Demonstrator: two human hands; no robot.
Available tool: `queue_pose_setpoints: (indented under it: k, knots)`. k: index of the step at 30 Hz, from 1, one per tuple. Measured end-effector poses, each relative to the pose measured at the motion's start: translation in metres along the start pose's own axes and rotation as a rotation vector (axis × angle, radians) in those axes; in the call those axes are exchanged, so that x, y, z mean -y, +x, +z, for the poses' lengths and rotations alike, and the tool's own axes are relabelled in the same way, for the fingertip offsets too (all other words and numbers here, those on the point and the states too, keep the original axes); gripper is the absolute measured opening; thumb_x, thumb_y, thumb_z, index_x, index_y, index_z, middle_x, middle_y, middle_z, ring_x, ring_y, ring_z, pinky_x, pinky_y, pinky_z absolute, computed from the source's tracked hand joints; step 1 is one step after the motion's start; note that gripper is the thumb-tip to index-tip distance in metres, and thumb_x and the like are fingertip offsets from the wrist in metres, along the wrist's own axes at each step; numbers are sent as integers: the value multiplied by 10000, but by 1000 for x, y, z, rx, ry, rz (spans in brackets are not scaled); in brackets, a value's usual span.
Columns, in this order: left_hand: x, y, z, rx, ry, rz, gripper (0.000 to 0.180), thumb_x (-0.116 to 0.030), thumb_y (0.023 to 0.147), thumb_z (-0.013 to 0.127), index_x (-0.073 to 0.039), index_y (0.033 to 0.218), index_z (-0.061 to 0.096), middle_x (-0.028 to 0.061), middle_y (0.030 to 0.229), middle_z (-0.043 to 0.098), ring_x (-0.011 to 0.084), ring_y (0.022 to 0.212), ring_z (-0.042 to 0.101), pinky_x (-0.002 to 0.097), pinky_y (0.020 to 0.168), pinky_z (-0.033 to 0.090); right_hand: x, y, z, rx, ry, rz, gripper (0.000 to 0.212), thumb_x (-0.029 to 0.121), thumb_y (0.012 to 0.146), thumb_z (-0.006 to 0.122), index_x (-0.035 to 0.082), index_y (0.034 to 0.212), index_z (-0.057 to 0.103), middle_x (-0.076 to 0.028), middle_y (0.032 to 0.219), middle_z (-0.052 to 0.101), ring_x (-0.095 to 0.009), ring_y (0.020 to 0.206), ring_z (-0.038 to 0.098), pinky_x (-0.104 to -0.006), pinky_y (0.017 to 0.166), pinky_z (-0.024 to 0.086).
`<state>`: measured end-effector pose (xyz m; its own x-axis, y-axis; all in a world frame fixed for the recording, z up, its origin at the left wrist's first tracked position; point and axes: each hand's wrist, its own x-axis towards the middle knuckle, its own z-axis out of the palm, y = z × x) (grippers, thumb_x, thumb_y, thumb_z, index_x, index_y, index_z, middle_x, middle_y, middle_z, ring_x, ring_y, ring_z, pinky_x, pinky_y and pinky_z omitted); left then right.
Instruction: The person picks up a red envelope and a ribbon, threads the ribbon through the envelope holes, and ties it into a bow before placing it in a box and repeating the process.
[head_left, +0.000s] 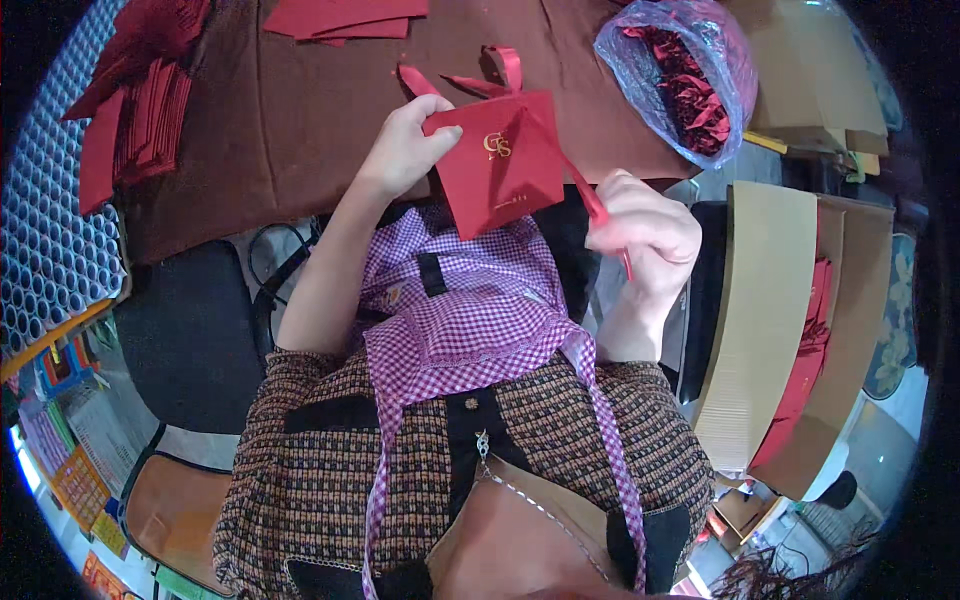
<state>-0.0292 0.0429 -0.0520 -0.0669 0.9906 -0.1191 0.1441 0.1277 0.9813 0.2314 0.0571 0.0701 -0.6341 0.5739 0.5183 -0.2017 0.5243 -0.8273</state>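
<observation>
My left hand (405, 148) pinches the upper left corner of a small red paper gift bag (497, 165) with a gold emblem, held above my lap at the table's edge. A red ribbon (500, 72) loops out of the bag's top and runs down its right side. My right hand (645, 238) is closed around the lower end of that ribbon (597, 212), just right of the bag. A purple checked apron covers my front.
A brown table (280, 130) carries stacks of flat red bags (140, 110) at the left and top. A clear plastic bag of red ribbons (685, 75) lies at the upper right. An open cardboard box (800, 330) with red bags stands to my right. White tubes (50, 250) fill the left.
</observation>
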Motion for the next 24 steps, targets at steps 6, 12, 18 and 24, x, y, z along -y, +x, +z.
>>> queue_pose_setpoints:
  k: [6, 12, 18, 24]
  knots:
    - [-8, -2, -2, 29, 50, -7, 238, -73, 851, 622, -5, 1073, 568, 31, 928, 627, 85, 822, 591, 237, 737, 498, -2, 21, 22, 75, -304, 135, 151, 35, 698, 611, 8, 817, 701, -131, 904, 611, -199, 747, 554, -294, 650, 436]
    - [-18, -4, -2, 121, -157, -54, 269, -68, 861, 600, -6, 1119, 553, 17, 929, 627, 82, 799, 588, 233, 702, 491, -75, 27, 53, -67, -406, 425, 130, 20, 770, 649, -12, 896, 657, -123, 890, 675, -231, 865, 650, -309, 752, 508]
    - [-10, -2, -5, 145, -169, -4, 273, -94, 862, 586, -15, 1122, 553, -7, 914, 604, 55, 760, 548, 204, 641, 453, -106, 44, 56, -194, -600, 80, 119, 35, 777, 638, -5, 890, 631, -126, 860, 667, -269, 827, 654, -333, 741, 514]
    - [-27, -9, -7, 116, -159, -106, 251, -138, 856, 627, -52, 1086, 570, -35, 837, 586, 25, 648, 499, 185, 538, 393, -103, 53, 45, -101, -496, 425, 113, 50, 800, 637, -3, 900, 637, -127, 800, 659, -202, 716, 645, -317, 661, 501]
